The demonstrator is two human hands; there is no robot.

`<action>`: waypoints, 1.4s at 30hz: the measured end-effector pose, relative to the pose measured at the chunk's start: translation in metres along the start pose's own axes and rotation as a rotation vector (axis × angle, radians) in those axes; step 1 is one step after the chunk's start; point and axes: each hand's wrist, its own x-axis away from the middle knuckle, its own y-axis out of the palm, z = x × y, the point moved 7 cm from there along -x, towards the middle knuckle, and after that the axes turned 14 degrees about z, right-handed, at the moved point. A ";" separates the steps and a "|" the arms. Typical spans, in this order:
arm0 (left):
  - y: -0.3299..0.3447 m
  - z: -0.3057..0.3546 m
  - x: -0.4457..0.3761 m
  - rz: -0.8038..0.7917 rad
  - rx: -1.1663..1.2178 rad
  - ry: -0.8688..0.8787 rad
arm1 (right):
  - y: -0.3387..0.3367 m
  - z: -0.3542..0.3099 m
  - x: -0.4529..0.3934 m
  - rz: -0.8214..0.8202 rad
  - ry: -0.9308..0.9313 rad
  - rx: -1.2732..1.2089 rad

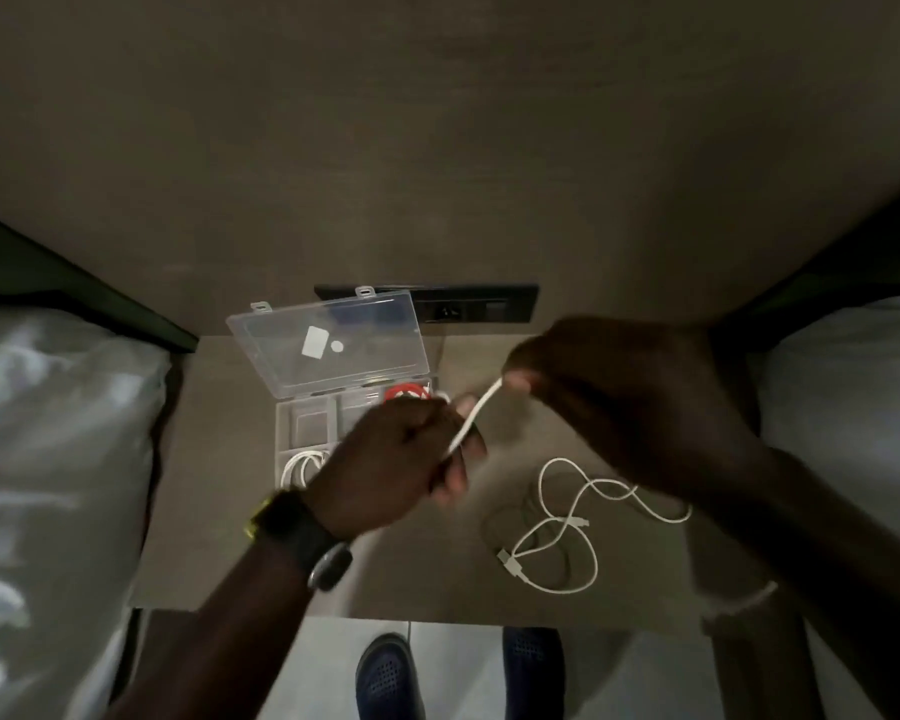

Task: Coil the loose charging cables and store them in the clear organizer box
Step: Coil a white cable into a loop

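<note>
Both hands pinch one white cable [476, 414] taut between them: right hand [630, 402] at its upper end, left hand [401, 454] (watch-strapped) closed on the lower. Beside them stands the clear organizer box [328, 387], lid open; another loose cable [562, 527] lies below.

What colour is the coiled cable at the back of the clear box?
Red, seen in the head view, behind the left hand.

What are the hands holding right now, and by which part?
A white cable, stretched between both hands: left hand grips its lower stretch, right hand pinches its upper end.
</note>
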 end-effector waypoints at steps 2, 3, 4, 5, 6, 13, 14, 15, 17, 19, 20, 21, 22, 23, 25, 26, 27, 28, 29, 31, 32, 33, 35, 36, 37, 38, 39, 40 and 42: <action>0.023 -0.002 0.023 -0.171 0.520 -0.288 | 0.000 0.019 -0.020 0.085 0.125 -0.010; 0.029 0.006 0.031 -0.255 0.859 -0.380 | 0.006 0.029 -0.024 0.085 0.204 0.005; 0.028 0.018 0.033 -0.328 1.172 -0.411 | 0.018 0.037 -0.020 0.037 0.272 0.016; 0.020 0.028 0.031 -0.367 1.418 -0.379 | 0.034 0.039 -0.011 -0.044 0.323 0.010; 0.007 0.035 0.024 -0.343 1.581 -0.308 | 0.050 0.035 0.002 -0.129 0.341 -0.013; -0.057 0.000 -0.002 0.491 0.398 0.104 | 0.062 -0.037 0.073 -0.508 0.247 -0.106; -0.043 -0.003 0.000 0.366 0.224 0.126 | 0.053 -0.036 0.067 -0.495 0.261 -0.108; -0.026 -0.009 0.006 0.208 0.130 0.105 | 0.044 -0.032 0.058 -0.476 0.277 -0.094; 0.003 -0.021 0.025 -0.044 0.147 -0.023 | 0.026 -0.020 0.030 -0.324 0.228 -0.033; 0.017 -0.026 0.042 -0.135 0.319 -0.184 | 0.015 -0.001 0.005 -0.114 0.253 -0.075; 0.021 -0.024 0.049 -0.152 0.499 -0.278 | 0.016 0.012 -0.001 -0.037 0.347 -0.154; 0.022 -0.020 0.053 -0.174 0.732 -0.357 | 0.024 0.025 -0.001 -0.003 0.457 -0.250; 0.021 -0.013 0.053 -0.195 0.985 -0.407 | 0.038 0.033 0.003 -0.008 0.550 -0.333; 0.017 -0.007 0.050 -0.189 1.186 -0.409 | 0.056 0.035 0.012 -0.045 0.621 -0.383; 0.003 -0.006 0.039 -0.041 1.360 -0.335 | 0.090 0.021 0.042 -0.151 0.688 -0.420; -0.004 -0.012 0.033 0.074 1.374 -0.318 | 0.102 0.009 0.060 -0.196 0.702 -0.429; -0.010 -0.019 0.029 0.195 1.367 -0.325 | 0.109 -0.005 0.077 -0.239 0.682 -0.401; -0.015 -0.028 0.027 0.308 1.334 -0.332 | 0.113 -0.018 0.090 -0.287 0.621 -0.320; -0.019 -0.036 0.026 0.402 1.259 -0.319 | 0.113 -0.032 0.100 -0.329 0.522 -0.188; -0.022 -0.047 0.029 0.502 0.956 -0.255 | 0.107 -0.053 0.106 -0.349 0.346 0.018; -0.017 -0.049 0.033 0.488 0.782 -0.217 | 0.103 -0.058 0.102 -0.334 0.321 0.039; -0.009 -0.049 0.037 0.443 0.626 -0.189 | 0.097 -0.061 0.096 -0.303 0.325 0.007; 0.003 -0.052 0.046 0.370 0.350 -0.163 | 0.086 -0.054 0.085 -0.216 0.404 -0.091; 0.003 -0.053 0.050 0.362 0.251 -0.166 | 0.082 -0.046 0.081 -0.192 0.461 -0.124; 0.003 -0.054 0.052 0.343 0.215 -0.175 | 0.080 -0.037 0.079 -0.180 0.508 -0.147; 0.004 -0.055 0.054 0.313 0.202 -0.198 | 0.080 -0.030 0.077 -0.172 0.535 -0.157; 0.005 -0.056 0.055 0.283 0.189 -0.223 | 0.081 -0.025 0.076 -0.160 0.561 -0.173; 0.006 -0.058 0.056 0.251 0.192 -0.265 | 0.084 -0.022 0.077 -0.140 0.601 -0.211; 0.012 -0.064 0.061 0.130 0.310 -0.402 | 0.093 -0.017 0.084 -0.094 0.742 -0.405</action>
